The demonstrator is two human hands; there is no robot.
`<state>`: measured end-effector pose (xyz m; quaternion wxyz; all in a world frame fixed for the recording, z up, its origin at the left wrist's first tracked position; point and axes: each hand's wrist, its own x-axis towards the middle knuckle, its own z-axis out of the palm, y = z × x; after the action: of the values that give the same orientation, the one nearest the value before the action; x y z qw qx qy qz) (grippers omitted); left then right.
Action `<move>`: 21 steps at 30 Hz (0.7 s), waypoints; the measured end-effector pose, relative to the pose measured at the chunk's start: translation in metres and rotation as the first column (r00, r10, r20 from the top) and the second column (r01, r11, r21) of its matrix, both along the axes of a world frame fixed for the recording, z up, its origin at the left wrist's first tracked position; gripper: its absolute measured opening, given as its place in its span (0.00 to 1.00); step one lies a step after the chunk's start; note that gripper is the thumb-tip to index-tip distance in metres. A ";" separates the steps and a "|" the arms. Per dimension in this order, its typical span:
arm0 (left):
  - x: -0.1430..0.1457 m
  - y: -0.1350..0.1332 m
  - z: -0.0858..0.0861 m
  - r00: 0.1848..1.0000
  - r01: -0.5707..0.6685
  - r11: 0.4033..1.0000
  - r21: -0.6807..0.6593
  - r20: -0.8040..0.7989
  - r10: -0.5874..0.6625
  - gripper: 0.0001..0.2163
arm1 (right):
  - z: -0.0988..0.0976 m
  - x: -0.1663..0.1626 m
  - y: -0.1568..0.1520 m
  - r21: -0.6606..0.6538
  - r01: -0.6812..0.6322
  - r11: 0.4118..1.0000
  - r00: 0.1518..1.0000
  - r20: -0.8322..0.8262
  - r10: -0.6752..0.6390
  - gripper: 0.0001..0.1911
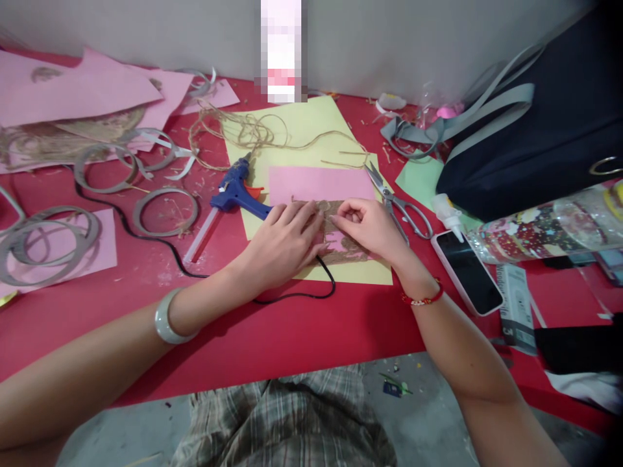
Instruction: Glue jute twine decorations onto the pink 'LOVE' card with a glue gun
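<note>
My left hand (287, 246) lies flat with its fingers stretched over a pink paper (321, 183) partly covered in rows of brown twine (357, 246). At the right side of that piece, my right hand (372, 226) has thumb and fingertips pinched together just above the twine. Whatever may be between those fingertips is too small to make out. A blue hot glue gun (238, 192) with a clear glue stick rests left of the paper, its handle end near my left fingers. Open-bladed scissors (402, 211) lie just beyond my right hand. Loose twine (253, 135) curls over yellow paper (311, 120) behind.
Several grey rings (165, 212) and pink sheets (63, 94) cover the left side. On the right are a phone (467, 272), a glue bottle (448, 214), a glittery clear bottle (549, 227) and a dark bag (525, 123). A black cord (335, 285) loops by the front edge.
</note>
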<state>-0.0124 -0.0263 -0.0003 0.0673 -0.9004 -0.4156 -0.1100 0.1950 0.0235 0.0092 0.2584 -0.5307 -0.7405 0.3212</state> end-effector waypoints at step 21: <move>0.000 -0.002 0.000 0.997 -0.081 0.995 -0.063 0.002 0.081 0.30 | -0.002 0.002 0.001 0.011 -0.003 1.000 1.000 -0.002 0.003 0.10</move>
<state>-0.0119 -0.0281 0.0000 0.0425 -0.8842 -0.4551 -0.0961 0.1966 0.0242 0.0076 0.2618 -0.5278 -0.7428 0.3180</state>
